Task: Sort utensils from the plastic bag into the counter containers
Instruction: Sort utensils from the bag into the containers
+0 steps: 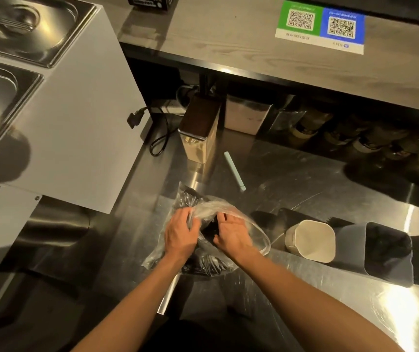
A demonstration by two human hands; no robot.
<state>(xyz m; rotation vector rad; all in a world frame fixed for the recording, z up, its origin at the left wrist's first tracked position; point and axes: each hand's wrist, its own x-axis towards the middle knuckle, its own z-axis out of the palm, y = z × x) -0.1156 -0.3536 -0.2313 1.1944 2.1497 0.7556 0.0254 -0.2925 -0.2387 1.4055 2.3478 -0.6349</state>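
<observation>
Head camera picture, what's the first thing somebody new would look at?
Probably the crinkly clear plastic bag of black utensils in the middle of the shiny steel counter, with the left hand gripping its plastic and the right hand reaching into its mouth. Next, the bright green-and-blue QR-code sign on the wooden shelf at the upper right, and the pale square plastic tub right of the bag.

- Clear, crumpled plastic bag [204, 209] lying on the steel counter [304, 194], its mouth held open.
- Black utensils [204, 266] bunched inside the bag, dark through the film.
- Cream square container [312, 241] just right of the bag, open and showing a pale inside.
- Grey container [381, 250] touching the cream one's right side, dark inside.
</observation>
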